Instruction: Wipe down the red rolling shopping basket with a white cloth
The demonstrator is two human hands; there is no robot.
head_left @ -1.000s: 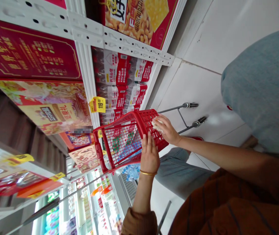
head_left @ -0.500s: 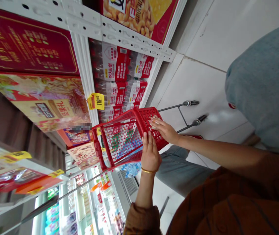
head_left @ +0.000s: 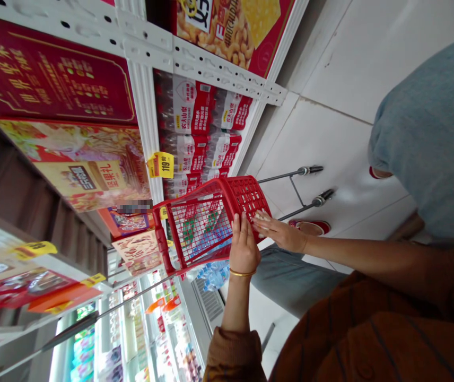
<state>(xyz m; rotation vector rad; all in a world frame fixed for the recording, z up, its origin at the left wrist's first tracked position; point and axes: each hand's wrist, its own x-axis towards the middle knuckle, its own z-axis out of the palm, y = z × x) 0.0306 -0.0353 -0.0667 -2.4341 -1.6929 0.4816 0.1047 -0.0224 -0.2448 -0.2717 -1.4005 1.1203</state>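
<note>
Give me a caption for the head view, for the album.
Left hand with gold bangle and right hand at a red mesh shopping basket, beside shelved bottled water.

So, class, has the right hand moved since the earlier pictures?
Yes: measured against the yellow 119 price tag on the shelf, the right hand has shifted lower in the view and further from the tag.

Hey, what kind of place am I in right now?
This looks like a supermarket or grocery store aisle. You're holding a red plastic shopping basket in front of shelves stacked with packs of bottled water, and a yellow price tag hangs from the shelf edge.
</note>
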